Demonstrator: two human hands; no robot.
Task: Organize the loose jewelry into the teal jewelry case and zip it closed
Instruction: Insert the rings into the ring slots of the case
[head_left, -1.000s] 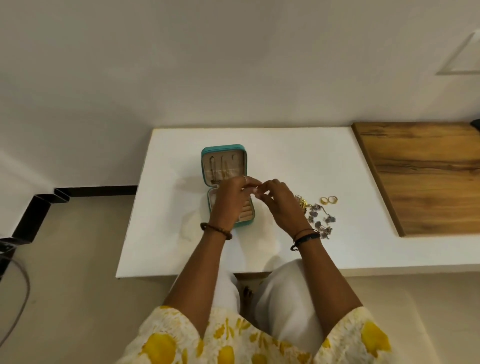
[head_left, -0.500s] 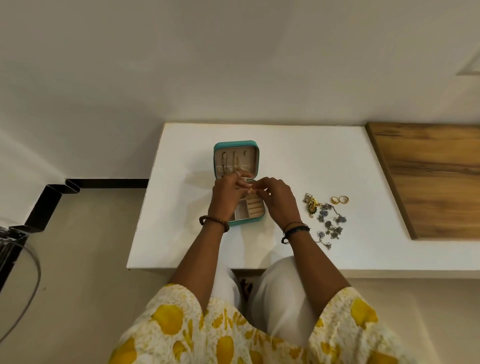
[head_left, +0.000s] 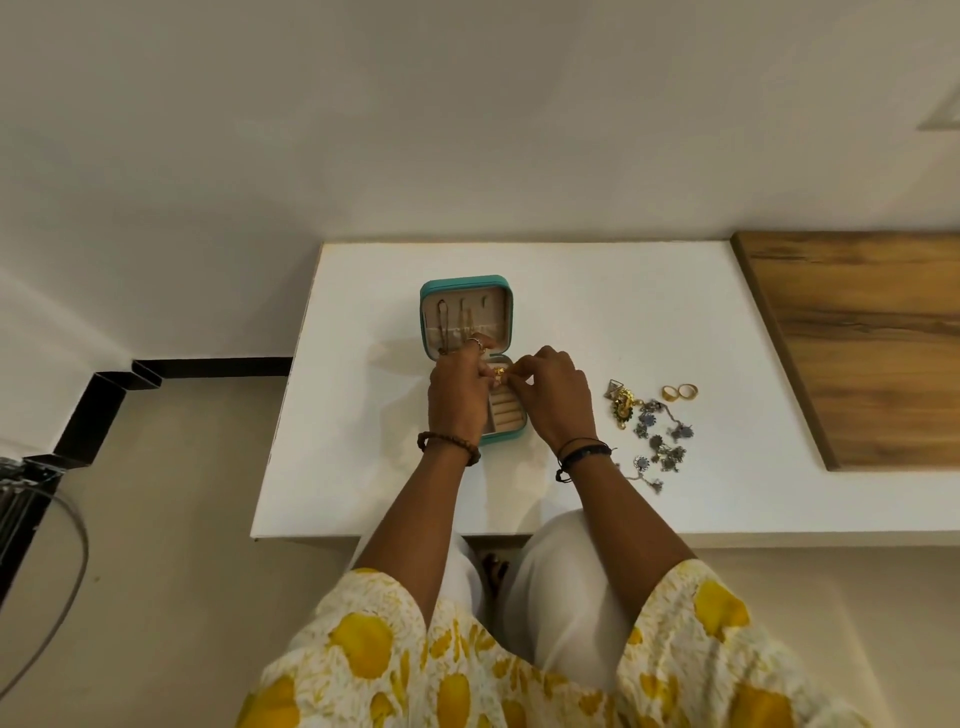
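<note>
A white table (head_left: 597, 291) stands against a plain pale wall (head_left: 415, 130), and a wooden board (head_left: 862, 343) lies on its right end, along the right edge. To the left of the table, a black strip (head_left: 208, 367) runs along the bottom of the wall in steps, and the floor (head_left: 171, 519) is beige. Near the left border, a grey cable (head_left: 67, 561) curves over the floor.

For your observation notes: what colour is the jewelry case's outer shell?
Teal; the jewelry case shows best in the head view.
</note>
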